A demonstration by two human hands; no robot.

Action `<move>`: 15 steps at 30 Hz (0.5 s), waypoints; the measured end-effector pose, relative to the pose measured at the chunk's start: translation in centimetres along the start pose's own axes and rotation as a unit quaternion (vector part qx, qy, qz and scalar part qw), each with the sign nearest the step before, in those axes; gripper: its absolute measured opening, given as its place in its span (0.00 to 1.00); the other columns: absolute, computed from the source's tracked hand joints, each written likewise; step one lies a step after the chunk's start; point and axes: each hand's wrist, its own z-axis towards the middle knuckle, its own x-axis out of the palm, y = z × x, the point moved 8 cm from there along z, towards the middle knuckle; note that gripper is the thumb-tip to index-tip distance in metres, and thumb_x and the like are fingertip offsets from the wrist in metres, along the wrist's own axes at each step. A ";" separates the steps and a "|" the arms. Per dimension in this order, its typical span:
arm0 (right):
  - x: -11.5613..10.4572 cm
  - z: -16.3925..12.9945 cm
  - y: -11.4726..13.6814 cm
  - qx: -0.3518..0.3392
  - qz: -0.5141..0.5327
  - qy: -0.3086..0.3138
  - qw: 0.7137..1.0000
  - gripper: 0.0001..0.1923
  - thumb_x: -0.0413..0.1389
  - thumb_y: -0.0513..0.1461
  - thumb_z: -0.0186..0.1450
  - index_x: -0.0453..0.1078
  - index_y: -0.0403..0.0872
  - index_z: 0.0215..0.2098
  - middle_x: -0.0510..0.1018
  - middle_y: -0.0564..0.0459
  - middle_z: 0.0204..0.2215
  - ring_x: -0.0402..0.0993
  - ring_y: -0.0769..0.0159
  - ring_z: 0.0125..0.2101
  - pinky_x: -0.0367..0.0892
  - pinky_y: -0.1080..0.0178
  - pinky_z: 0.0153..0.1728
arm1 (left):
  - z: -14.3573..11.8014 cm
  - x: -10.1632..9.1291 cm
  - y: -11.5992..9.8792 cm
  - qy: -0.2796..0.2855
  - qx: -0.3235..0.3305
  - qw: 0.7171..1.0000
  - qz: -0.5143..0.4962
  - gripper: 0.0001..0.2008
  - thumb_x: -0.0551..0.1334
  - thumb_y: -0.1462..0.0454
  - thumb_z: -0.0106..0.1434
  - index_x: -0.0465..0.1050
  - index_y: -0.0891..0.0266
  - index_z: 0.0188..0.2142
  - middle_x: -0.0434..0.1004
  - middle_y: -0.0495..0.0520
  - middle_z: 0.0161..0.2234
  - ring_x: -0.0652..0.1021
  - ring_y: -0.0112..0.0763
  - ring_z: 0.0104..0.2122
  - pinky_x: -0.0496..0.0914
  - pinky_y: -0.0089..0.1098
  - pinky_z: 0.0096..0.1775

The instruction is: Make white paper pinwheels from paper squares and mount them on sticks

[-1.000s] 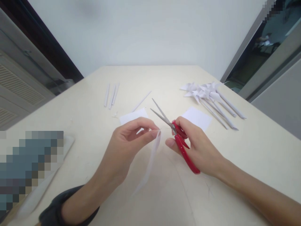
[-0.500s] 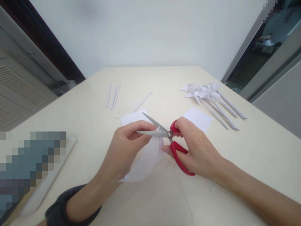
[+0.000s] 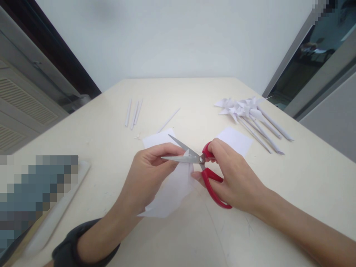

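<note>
Paper sheet: I see a white paper sheet [image 3: 171, 191] held up just over the table, its top edge pinched between thumb and fingers of my left hand [image 3: 147, 176], the rest hanging down toward me.
Scissors: one pair of red-handled scissors [image 3: 204, 168] sits in my right hand [image 3: 236, 178]; the blades stand apart in a narrow V with the sheet's upper edge between them, right beside the left fingertips.
Right fingers: curled through and around the red loops, gripping them.
Paper squares: two flat white paper squares [image 3: 236, 140] lie on the table [image 3: 292, 178] just behind my hands.
Rolled sticks: four thin rolled paper sticks [image 3: 133, 113] lie farther back, three together, one apart.
Pinwheels: a cluster of paper pinwheels [image 3: 247, 111] on sticks lies back right; I cannot count them.
Writing: none readable anywhere.
</note>
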 end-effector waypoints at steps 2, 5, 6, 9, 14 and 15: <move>0.0 0.0 -0.1 0.007 -0.010 0.005 1.000 0.13 0.58 0.39 0.57 0.56 0.48 0.33 0.67 0.57 0.30 0.59 0.70 0.27 0.56 0.66 0.23 | 0.1 0.0 -0.2 0.005 0.012 1.000 0.008 0.09 0.63 0.72 0.49 0.78 0.57 0.22 0.81 0.48 0.26 0.76 0.29 0.23 0.66 0.23 0.20; -0.1 0.0 -0.1 0.013 -0.016 0.016 1.000 0.13 0.58 0.39 0.57 0.55 0.48 0.31 0.66 0.58 0.28 0.58 0.70 0.25 0.55 0.66 0.23 | 0.2 0.1 -0.5 0.018 0.040 0.999 0.016 0.10 0.63 0.73 0.50 0.78 0.57 0.22 0.80 0.47 0.25 0.77 0.30 0.25 0.67 0.23 0.22; -0.2 0.0 -0.1 0.013 -0.018 0.017 1.000 0.13 0.58 0.39 0.57 0.55 0.48 0.31 0.66 0.58 0.28 0.58 0.70 0.25 0.55 0.66 0.23 | 0.3 0.1 -0.6 0.022 0.049 0.998 0.020 0.10 0.63 0.73 0.50 0.78 0.57 0.22 0.80 0.47 0.25 0.78 0.31 0.26 0.68 0.23 0.23; -0.2 -0.1 -0.1 0.011 -0.021 0.018 1.000 0.12 0.58 0.40 0.58 0.56 0.48 0.31 0.66 0.59 0.28 0.58 0.71 0.25 0.56 0.66 0.23 | 0.3 0.1 -0.5 0.029 0.056 0.998 0.021 0.10 0.63 0.72 0.51 0.79 0.56 0.22 0.79 0.47 0.25 0.78 0.30 0.27 0.69 0.23 0.26; 0.0 -0.1 -0.2 0.008 -0.012 0.018 1.000 0.13 0.58 0.41 0.58 0.56 0.48 0.30 0.66 0.59 0.26 0.57 0.72 0.24 0.54 0.67 0.22 | 0.2 0.3 0.0 0.049 0.047 0.998 -0.006 0.07 0.65 0.69 0.53 0.79 0.55 0.23 0.79 0.47 0.26 0.77 0.29 0.28 0.68 0.22 0.23; -0.1 -0.1 -0.2 0.007 -0.010 0.016 1.000 0.14 0.58 0.42 0.58 0.55 0.48 0.29 0.65 0.59 0.25 0.57 0.72 0.23 0.53 0.68 0.22 | 0.2 0.3 0.1 0.051 0.046 0.998 -0.011 0.06 0.65 0.68 0.54 0.79 0.55 0.24 0.79 0.48 0.27 0.77 0.30 0.29 0.67 0.22 0.23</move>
